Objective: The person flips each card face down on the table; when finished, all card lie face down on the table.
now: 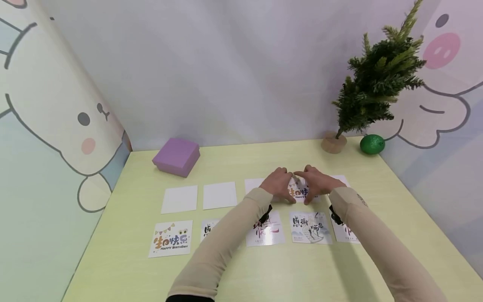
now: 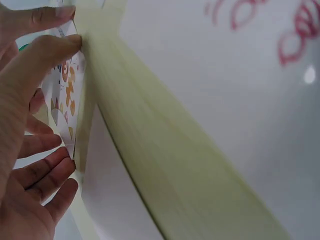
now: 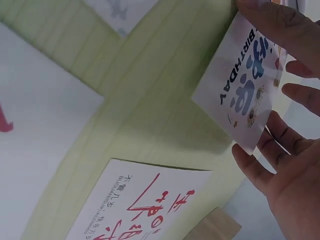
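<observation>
Hands meet at the back card row: left hand (image 1: 278,181) and right hand (image 1: 315,181) together pinch a square white birthday card with orange lettering (image 3: 243,82), lifted off the pale green table (image 1: 264,268). Thin, glossy card could slip and knock the calligraphy cards (image 1: 310,227) just nearer askew.

A square white birthday card (image 1: 299,192) printed with colourful characters and "HAPPY BIRTHDAY" is seen just right of centre in the head view, in the upper row of cards. It is lifted off the table and tilted, printed face showing. In the right wrist view the card (image 3: 242,85) fills the upper right, one corner pointing down.
</observation>
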